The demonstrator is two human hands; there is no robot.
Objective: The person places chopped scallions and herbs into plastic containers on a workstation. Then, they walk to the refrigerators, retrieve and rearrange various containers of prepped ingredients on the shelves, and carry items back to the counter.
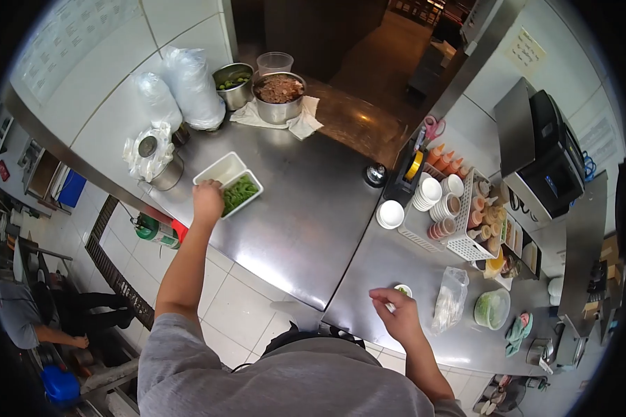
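Note:
My left hand reaches over the near left side of a white two-compartment container. Its fingers are bent down at the divider, beside chopped green vegetables in the right compartment. Whatever the fingertips pinch is hidden. Over the right-hand part of the counter, my right hand has its fingers stretched out and apart. Partly behind it stands a small white cup with a bit of green inside. Whether the hand touches this cup is hard to see.
Metal pots, one with brown chopped food, and plastic bags stand at the back left. A call bell, stacked white cups and a basket of bottles line the right. Another person is at far left.

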